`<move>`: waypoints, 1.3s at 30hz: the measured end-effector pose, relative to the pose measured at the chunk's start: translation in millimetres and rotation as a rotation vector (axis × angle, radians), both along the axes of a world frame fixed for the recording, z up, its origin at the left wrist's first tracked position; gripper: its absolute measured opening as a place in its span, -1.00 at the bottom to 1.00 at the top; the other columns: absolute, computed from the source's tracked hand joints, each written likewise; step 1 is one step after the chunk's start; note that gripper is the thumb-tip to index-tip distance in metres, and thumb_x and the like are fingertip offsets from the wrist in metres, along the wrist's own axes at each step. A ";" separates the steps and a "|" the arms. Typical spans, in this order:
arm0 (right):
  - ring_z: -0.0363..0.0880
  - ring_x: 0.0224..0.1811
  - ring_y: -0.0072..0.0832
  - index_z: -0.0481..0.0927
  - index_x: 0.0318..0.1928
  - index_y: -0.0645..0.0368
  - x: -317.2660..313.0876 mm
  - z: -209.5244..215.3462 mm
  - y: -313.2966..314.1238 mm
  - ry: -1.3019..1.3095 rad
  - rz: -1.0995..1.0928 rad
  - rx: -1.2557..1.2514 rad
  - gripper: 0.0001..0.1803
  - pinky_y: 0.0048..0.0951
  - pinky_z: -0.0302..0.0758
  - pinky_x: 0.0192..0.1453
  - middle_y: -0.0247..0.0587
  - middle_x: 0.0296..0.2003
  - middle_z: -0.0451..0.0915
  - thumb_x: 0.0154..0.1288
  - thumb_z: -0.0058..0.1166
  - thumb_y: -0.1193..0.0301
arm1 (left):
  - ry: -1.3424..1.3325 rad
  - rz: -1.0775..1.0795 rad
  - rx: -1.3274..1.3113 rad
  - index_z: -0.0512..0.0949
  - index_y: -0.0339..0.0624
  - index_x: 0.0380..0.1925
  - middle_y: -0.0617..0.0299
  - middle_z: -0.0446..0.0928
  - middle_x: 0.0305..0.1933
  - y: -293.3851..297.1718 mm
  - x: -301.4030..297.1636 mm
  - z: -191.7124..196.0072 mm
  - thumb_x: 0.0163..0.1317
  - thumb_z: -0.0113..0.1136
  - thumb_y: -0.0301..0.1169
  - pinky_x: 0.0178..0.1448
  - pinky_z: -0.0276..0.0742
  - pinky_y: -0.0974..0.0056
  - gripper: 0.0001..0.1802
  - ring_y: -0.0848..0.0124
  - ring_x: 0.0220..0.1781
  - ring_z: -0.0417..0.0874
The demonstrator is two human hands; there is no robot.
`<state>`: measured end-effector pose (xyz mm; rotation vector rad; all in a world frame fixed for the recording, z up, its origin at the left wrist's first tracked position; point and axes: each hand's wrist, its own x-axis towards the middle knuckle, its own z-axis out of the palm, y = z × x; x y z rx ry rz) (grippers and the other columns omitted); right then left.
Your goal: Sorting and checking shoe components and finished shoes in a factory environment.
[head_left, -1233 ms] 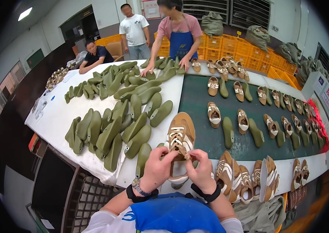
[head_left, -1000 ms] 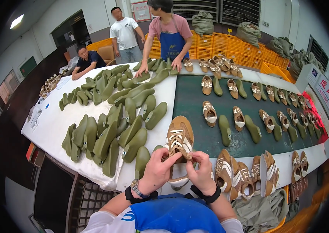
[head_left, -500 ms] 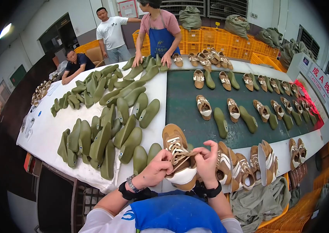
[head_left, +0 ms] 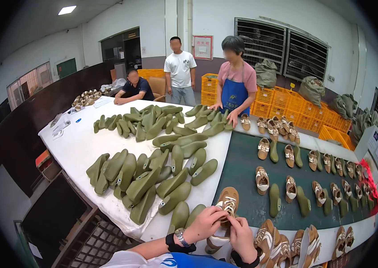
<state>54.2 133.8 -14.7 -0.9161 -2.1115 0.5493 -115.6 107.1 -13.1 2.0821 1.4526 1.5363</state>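
Note:
A brown sneaker (head_left: 229, 195) with white side stripes and white laces lies at the near edge of the table, toe pointing away from me. My left hand (head_left: 204, 224) is closed in a pinch on the lace at the shoe's throat. From the other side my right hand (head_left: 241, 232) pinches there too, its fingertips almost meeting the left ones. Both hands cover the upper lacing; the white heel (head_left: 218, 241) shows between my wrists. Green shoe lasts (head_left: 179, 216) lie close by on the left, and brown sneakers (head_left: 266, 234) stand just right of my right hand.
Green lasts (head_left: 153, 167) lie heaped on the white table (head_left: 79, 147). A dark green belt (head_left: 247, 201) carries sneakers and lasts in rows. Across the table, a person in a blue apron (head_left: 236, 94) touches lasts; two other people are farther left. Yellow crates (head_left: 283, 105) line the wall.
My view has tilted up and swung left. My hands, apart and pulling at the laces before, have come together over the shoe's throat. The person in white has lowered an outstretched arm.

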 end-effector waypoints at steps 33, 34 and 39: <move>0.59 -0.50 -0.42 0.57 -0.20 0.17 -3.0 -17.9 -12.5 -0.144 0.175 -0.081 -0.75 -0.45 0.50 -0.39 -0.20 -0.41 0.58 0.14 0.21 0.33 | 0.166 0.112 0.018 0.47 -0.26 -0.07 0.05 0.50 -0.22 9.3 -15.4 -4.3 0.12 0.13 -0.52 -0.13 0.50 0.20 -0.67 0.11 -0.22 0.54; 0.59 -0.50 -0.42 0.57 -0.20 0.17 -1.8 -25.8 -9.6 -0.144 0.174 -0.079 -0.75 -0.45 0.50 -0.39 -0.20 -0.41 0.58 0.14 0.21 0.33 | 0.164 0.100 0.006 0.44 -0.26 0.00 0.06 0.51 -0.20 9.0 -15.3 -1.7 0.13 0.13 -0.50 -0.12 0.50 0.22 -0.62 0.13 -0.20 0.55; 0.60 -0.18 -0.37 0.38 0.10 0.20 22.9 -37.0 17.4 0.992 0.189 -0.839 -0.50 -0.34 0.56 -0.17 -0.20 -0.12 0.57 0.21 0.16 0.27 | -0.439 0.127 -0.197 0.44 -0.26 0.04 0.14 0.56 -0.16 24.5 -37.7 -33.9 0.21 0.12 -0.43 -0.03 0.48 0.32 -0.63 0.41 -0.15 0.57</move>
